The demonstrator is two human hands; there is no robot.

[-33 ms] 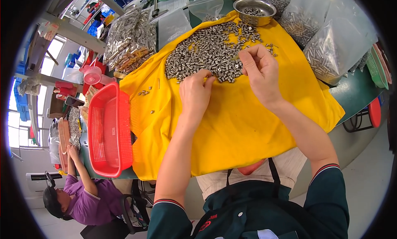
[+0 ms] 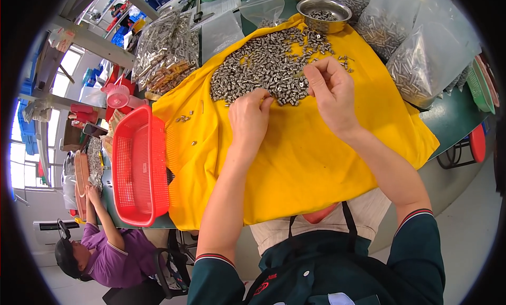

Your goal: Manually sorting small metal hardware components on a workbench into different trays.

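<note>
A heap of small silvery metal cylinders [image 2: 258, 65], some with a hole showing in the end, lies spread on a yellow cloth [image 2: 311, 162]. My left hand [image 2: 249, 115] is at the near edge of the heap, thumb and fingers pinched together; what they may hold is hidden. Above the heap's near right side, my right hand [image 2: 332, 91] is closed, thumb against bent fingers. From its fingertips a thin, dull yellowish pin [image 2: 299, 74] points left over the parts. A few loose metal pieces [image 2: 183, 118] lie apart on the cloth to the left.
A red plastic basket [image 2: 139, 168] stands left of the cloth. At the back are a steel bowl [image 2: 324, 15] of parts and a bag of metal pieces [image 2: 166, 49]. Clear bags of metal parts [image 2: 416, 68] stand far right. Another person in purple [image 2: 113, 257] works at the left.
</note>
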